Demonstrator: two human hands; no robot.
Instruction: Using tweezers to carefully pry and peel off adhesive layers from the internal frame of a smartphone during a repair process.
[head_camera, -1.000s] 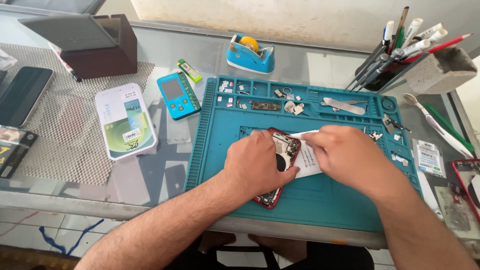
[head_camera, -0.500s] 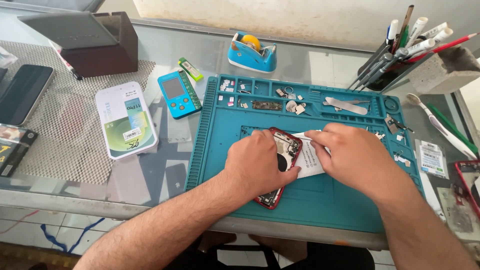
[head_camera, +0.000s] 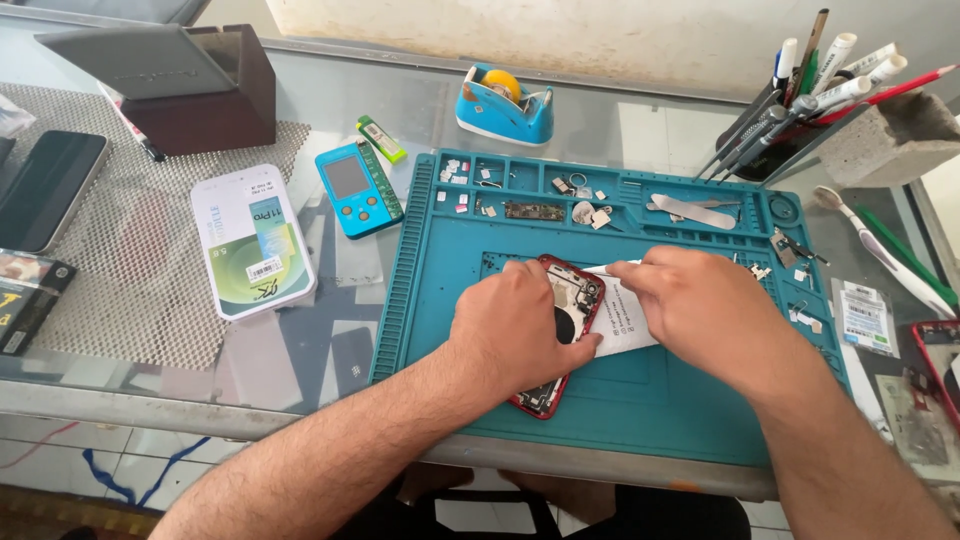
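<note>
Two hands (head_camera: 525, 330), one red phone (head_camera: 565, 310), perhaps ten pens (head_camera: 820, 75).

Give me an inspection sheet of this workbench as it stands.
Surface: glass table with a teal silicone repair mat.
Job's things: opened red phone housing on the mat; white paper strip partly over it.
Clutter: small metal parts in the mat's trays, blue tape dispenser, teal handheld tester, white phone box, tool holder with pens.
Hands: left hand presses on the housing; right hand pinches the strip.
Cables: nothing seen.
Surroundings: pale stained wall, tiled floor.
</note>
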